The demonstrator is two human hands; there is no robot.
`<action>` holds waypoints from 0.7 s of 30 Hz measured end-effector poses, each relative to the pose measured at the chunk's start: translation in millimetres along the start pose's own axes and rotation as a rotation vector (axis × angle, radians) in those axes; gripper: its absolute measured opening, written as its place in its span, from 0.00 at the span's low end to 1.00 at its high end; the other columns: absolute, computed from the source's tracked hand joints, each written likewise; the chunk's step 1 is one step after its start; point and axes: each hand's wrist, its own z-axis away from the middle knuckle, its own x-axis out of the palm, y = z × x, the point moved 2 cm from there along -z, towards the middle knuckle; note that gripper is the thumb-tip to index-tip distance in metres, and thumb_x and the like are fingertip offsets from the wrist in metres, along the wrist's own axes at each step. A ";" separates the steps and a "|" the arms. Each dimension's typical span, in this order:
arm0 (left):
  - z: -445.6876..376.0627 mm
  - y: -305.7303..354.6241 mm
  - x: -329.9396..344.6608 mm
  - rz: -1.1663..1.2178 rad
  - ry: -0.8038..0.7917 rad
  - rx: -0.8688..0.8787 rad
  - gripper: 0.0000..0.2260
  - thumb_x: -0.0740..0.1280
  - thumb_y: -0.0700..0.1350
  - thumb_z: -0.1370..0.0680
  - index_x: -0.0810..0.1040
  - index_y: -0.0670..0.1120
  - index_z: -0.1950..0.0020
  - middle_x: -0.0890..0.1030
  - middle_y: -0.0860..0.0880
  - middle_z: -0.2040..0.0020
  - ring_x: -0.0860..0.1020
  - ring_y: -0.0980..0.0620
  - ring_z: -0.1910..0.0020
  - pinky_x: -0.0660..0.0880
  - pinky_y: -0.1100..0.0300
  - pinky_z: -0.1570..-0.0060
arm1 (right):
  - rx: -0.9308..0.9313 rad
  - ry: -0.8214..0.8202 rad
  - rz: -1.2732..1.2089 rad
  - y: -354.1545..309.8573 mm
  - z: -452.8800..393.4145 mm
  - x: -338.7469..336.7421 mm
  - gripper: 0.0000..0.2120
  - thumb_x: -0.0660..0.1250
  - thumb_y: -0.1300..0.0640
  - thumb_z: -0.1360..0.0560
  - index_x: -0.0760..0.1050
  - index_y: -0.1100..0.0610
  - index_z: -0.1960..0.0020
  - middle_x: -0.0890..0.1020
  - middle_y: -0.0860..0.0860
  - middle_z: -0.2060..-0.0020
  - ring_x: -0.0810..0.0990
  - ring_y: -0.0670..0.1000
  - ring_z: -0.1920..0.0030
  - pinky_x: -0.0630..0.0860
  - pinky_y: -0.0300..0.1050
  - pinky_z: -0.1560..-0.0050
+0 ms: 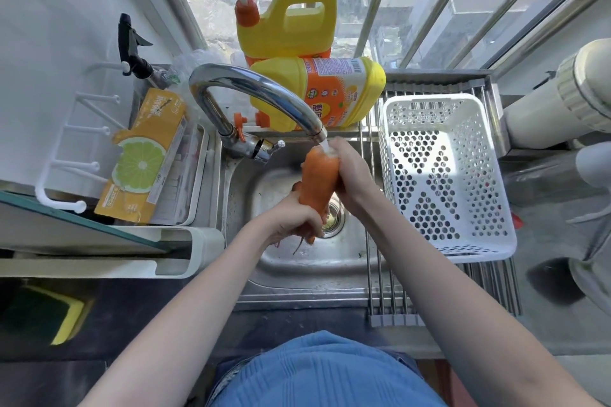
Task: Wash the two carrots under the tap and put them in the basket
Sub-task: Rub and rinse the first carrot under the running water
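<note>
Over the steel sink (284, 269) I hold a thick orange carrot (318, 180) upright, its top under the water running from the chrome tap (261, 94). My left hand (292, 220) grips its thin lower end, where a second orange piece shows behind at the hand; I cannot tell whether that is another carrot. My right hand (347, 168) wraps around the carrot's upper right side. The white perforated basket (443, 175) stands on a roll-up rack to the right of the sink, with nothing visible in it.
Two yellow detergent jugs (297, 76) stand behind the tap at the window bars. A yellow lemon-print pack (145, 158) lies in a tray at the left. A white hook rack (66, 155) hangs on the left wall. A sponge (62, 317) lies at lower left.
</note>
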 end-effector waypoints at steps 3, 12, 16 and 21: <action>3.1 8.4 7.9 0.210 -0.236 -0.061 0.11 0.65 0.33 0.38 0.72 0.42 0.58 0.74 0.46 0.69 0.72 0.51 0.72 0.69 0.63 0.72 | 0.106 -0.232 -0.171 -14.2 -4.8 4.1 0.23 0.61 0.41 0.24 0.73 0.59 0.41 0.84 0.55 0.60 0.84 0.58 0.62 0.79 0.50 0.57; 0.1 -4.8 13.0 0.263 0.472 0.143 0.06 0.68 0.40 0.26 0.73 0.44 0.61 0.73 0.48 0.73 0.67 0.54 0.78 0.62 0.67 0.81 | 0.147 0.210 -0.271 -5.0 -23.5 23.3 0.09 0.68 0.55 0.24 0.77 0.62 0.54 0.80 0.59 0.66 0.79 0.54 0.69 0.79 0.46 0.71; 6.8 -11.5 14.8 -0.170 0.731 0.297 0.08 0.71 0.47 0.28 0.75 0.48 0.54 0.79 0.51 0.64 0.77 0.53 0.68 0.69 0.64 0.72 | 0.186 0.385 -0.181 -2.1 -28.8 22.9 0.06 0.68 0.59 0.26 0.79 0.62 0.54 0.80 0.58 0.68 0.79 0.51 0.74 0.81 0.48 0.71; 6.1 -18.1 -6.3 -0.555 0.786 0.339 0.14 0.69 0.47 0.27 0.72 0.45 0.45 0.80 0.43 0.57 0.78 0.42 0.60 0.72 0.54 0.63 | 0.169 0.423 0.018 -6.2 -24.6 25.9 0.02 0.67 0.58 0.27 0.77 0.56 0.54 0.84 0.60 0.57 0.83 0.53 0.65 0.83 0.51 0.60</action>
